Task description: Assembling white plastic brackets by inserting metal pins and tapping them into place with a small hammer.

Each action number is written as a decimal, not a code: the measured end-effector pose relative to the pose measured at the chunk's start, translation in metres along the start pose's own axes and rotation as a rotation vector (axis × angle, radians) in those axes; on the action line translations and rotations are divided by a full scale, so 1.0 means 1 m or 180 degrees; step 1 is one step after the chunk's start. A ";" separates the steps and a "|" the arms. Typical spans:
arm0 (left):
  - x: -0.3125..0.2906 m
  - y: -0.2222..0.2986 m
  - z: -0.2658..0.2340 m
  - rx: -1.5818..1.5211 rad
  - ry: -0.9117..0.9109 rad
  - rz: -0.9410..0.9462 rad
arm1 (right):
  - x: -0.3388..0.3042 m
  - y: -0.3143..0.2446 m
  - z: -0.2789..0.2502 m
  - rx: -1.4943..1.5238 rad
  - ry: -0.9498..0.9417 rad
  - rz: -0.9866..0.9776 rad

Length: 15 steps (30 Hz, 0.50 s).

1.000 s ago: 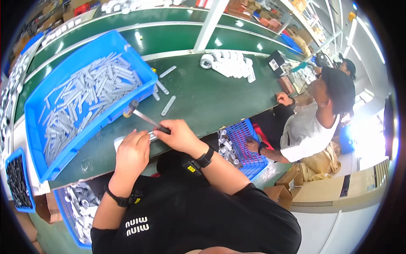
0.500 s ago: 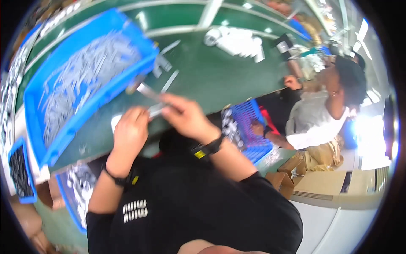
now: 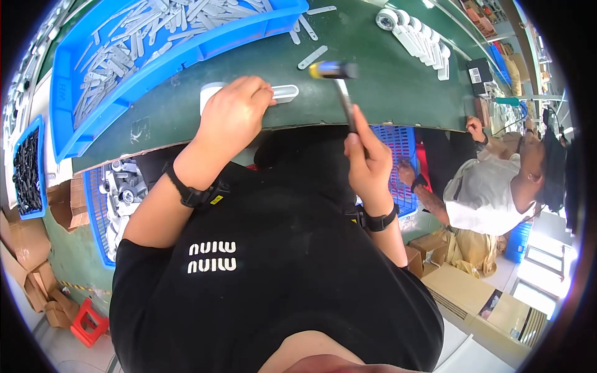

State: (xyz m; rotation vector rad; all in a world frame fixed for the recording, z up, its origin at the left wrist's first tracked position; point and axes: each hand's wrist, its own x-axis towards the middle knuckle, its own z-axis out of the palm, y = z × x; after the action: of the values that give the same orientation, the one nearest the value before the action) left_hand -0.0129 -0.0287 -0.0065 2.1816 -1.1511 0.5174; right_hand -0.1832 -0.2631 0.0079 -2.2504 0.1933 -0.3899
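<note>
My right hand (image 3: 371, 163) is wrapped round the handle of a small hammer (image 3: 344, 102), whose yellow-and-black head points away from me, right of my left hand. My left hand (image 3: 235, 115) is closed, fingertips pinched, over a pale grey-white arm-shaped part (image 3: 286, 94) at the near side of the green table. The part's slotted, rounded end sticks out right of my fingers, and a white end shows on their left. My hand covers its middle. Beyond it lie a few loose grey strips (image 3: 312, 57).
A blue tray (image 3: 186, 55) of grey strips stands far left. White round-ended parts (image 3: 413, 37) line up at the far right. Blue crates (image 3: 99, 217) of parts sit below the table edge. A co-worker (image 3: 485, 186) sits at the right; a red stool (image 3: 90, 323) stands lower left.
The hammer has moved away from my left hand, to the right, and now stands upright. My left hand stays at the part. The whole view has shifted, and the tray appears higher.
</note>
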 end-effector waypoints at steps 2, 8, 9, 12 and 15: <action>0.001 -0.001 0.002 -0.0002 0.0027 0.0022 | -0.006 0.002 0.002 0.0637 0.0570 -0.0294; 0.005 0.003 -0.002 -0.0036 0.0007 0.0019 | 0.001 -0.011 -0.007 -0.0653 -0.0245 -0.0195; 0.006 0.004 -0.002 -0.0022 -0.0036 0.0007 | -0.004 -0.014 -0.009 -0.0230 -0.0037 -0.0197; 0.014 0.010 -0.011 0.0031 -0.0598 -0.0307 | -0.007 0.000 -0.001 0.0600 0.0406 -0.0469; 0.019 0.016 -0.012 0.0586 -0.0468 0.0072 | 0.004 -0.007 0.003 0.0372 0.0381 -0.0915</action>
State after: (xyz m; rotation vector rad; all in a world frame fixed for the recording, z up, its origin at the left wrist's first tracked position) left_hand -0.0165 -0.0384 0.0187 2.4006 -1.2495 0.4965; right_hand -0.1787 -0.2573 0.0124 -2.1442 -0.0912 -0.6722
